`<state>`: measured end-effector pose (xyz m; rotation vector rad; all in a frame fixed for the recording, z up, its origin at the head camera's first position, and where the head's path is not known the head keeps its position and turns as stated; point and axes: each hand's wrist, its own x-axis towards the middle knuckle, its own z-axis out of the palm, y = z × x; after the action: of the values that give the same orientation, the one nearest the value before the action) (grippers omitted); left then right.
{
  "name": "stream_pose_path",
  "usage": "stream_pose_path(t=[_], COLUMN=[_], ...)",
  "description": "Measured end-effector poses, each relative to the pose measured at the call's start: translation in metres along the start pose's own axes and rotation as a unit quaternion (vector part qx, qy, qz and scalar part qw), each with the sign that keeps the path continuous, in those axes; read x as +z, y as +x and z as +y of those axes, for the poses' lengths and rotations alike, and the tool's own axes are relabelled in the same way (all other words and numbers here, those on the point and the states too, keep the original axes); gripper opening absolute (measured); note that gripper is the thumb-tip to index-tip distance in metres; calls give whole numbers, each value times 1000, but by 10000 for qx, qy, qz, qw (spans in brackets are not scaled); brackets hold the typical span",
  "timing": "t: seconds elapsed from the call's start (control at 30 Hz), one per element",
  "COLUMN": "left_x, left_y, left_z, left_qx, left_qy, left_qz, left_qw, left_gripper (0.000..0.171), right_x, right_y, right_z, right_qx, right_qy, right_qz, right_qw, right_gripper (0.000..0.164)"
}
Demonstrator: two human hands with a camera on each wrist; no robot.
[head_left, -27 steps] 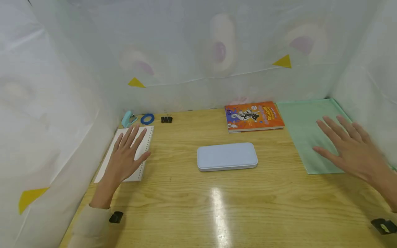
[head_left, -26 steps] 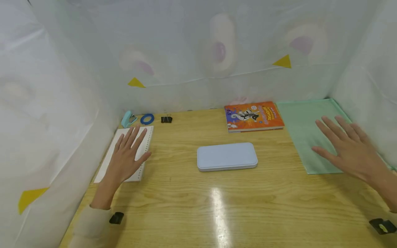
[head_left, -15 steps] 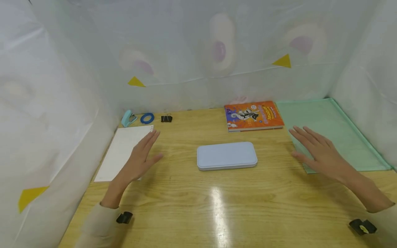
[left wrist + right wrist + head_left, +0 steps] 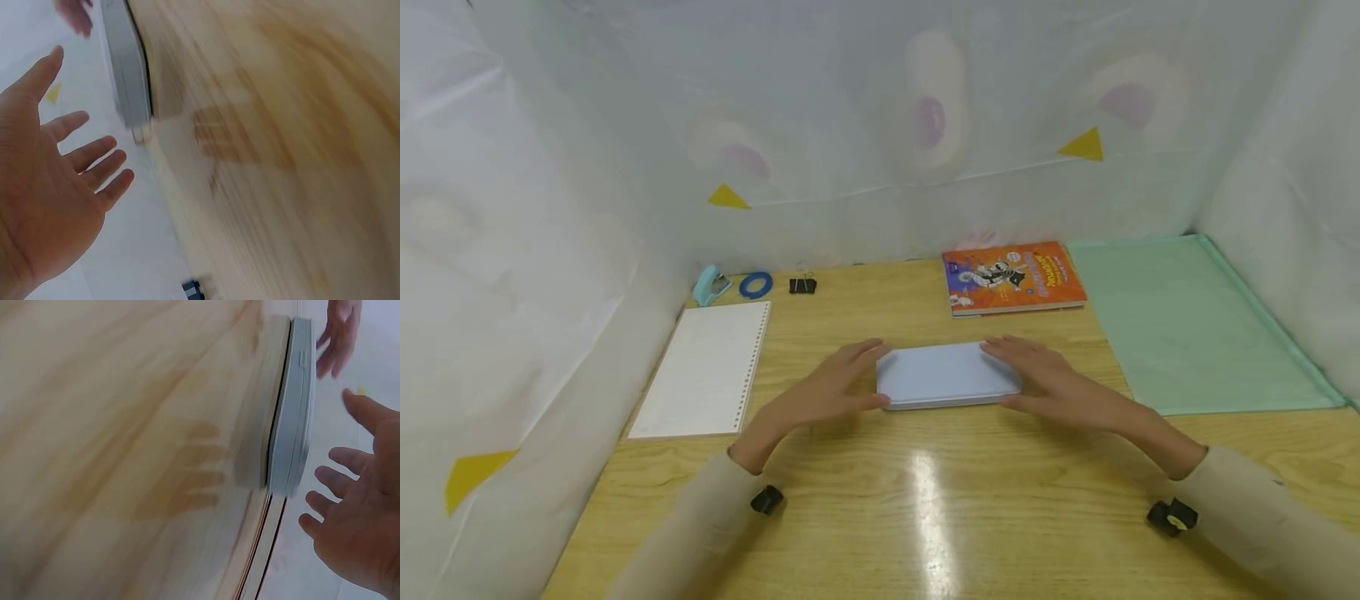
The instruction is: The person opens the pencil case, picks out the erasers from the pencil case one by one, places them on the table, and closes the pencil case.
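White sheeting point(image 4: 850, 100) on three sides, yellow triangles stuck on it. Wood-grain table point(image 4: 842, 525) under everything.

Translucent green sheet point(image 4: 1202, 333): flat, right rear, by the right wall. Punched-hole paper pad point(image 4: 700, 375): flat at left, holes facing inward. Orange paperback point(image 4: 1015, 277): flat at the back, cover up, right edge up against the green sheet; can't tell if it overlaps. Parking these around the edges probably keeps them out of the hands' way.

Left hand point(image 4: 827, 387) and right hand point(image 4: 1060, 387): one at each short end of the case, palms facing in, thumbs on the near side, fingers toward the far side. Both loosely spread, nothing gripped; wrist views show air between fingers and case. Thumb/finger split looks sized to straddle the ends evenly.

Pale blue pencil case point(image 4: 943, 375): mid-table, lid up, lying flat, long side toward the person, so each hand gets a short end.

Small stuff lined up behind the pad, likely grouped so nothing strays: turquoise stapler or punch (can't tell) point(image 4: 706, 287), blue tape ring point(image 4: 745, 288), black binder clip point(image 4: 802, 287), handles up.
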<state>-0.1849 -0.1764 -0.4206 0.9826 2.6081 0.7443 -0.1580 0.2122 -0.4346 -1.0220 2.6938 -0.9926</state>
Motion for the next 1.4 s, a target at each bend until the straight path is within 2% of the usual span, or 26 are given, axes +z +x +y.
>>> stream_pose_path(t=[0.1,0.2,0.27,0.37,0.47,0.53,0.67,0.8,0.93,1.07,1.27,1.4], left_x=[12,21,26,29,28,27,24,21,16,13,10,10], left_y=[21,35,42,49,52,52,50,48,49,53,57,58], left_z=[12,24,31,38,39,36,29,21,18,17,14,14], left_qx=[177,182,115,18,-44,-56,-82,-388,-691,-774,-602,-580], left_qy=[486,872,1111,1355,1409,1313,737,192,-113,-439,-610,-751], left_qz=[-334,-571,-598,-513,-389,-349,-263,-158,-38,158,278,262], left_qw=[9981,9944,9919,9894,9893,9907,9969,9989,9975,9959,9959,9951], left_gripper=[83,87,89,92,90,89,84,82,82,78,70,72], right_x=[11,20,24,28,29,27,19,9,1,-3,-1,-1], right_y=[14,26,33,41,47,49,51,54,62,71,78,79], right_z=[-4,-10,-15,-18,-20,-20,-18,-15,-11,-4,4,4], right_qx=[-282,-461,-563,-745,-915,-974,-809,-512,-267,-160,-72,-146], right_qy=[-572,-1055,-1362,-1877,-2404,-2524,-2104,-1389,-835,-477,-178,-450], right_qz=[-183,-398,-482,-396,-264,-292,-657,-909,-928,-862,-737,-605], right_qw=[9978,9925,9879,9786,9660,9623,9720,9848,9918,9950,9971,9970], right_gripper=[74,75,78,82,86,86,80,68,59,54,55,54])
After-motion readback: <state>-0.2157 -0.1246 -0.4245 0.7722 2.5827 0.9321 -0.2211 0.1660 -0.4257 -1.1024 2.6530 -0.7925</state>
